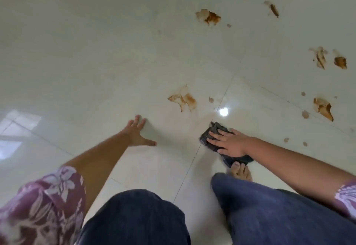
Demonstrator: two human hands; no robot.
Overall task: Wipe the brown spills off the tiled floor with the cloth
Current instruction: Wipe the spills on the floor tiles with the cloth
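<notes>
A dark grey cloth [210, 133] lies flat on the pale tiled floor [96, 61]. My right hand [229, 142] presses on it with straight, spread fingers. My left hand [137, 132] rests flat on the floor to the left, fingers spread, holding nothing. The nearest brown spill [184, 99] sits a little beyond both hands. More brown spills lie farther off: one at the upper middle [209, 16], one at the top right [273, 9], a pair at the right [340, 61], and one at the right near the cloth's level [323, 107]. Small drops dot the floor around them.
My bare foot [240, 172] stands just behind the cloth, with my knees in dark trousers [269, 206] below. A bright lamp reflection [223, 112] shines on the tile beyond the cloth. Grout lines [185, 175] cross the floor between my hands.
</notes>
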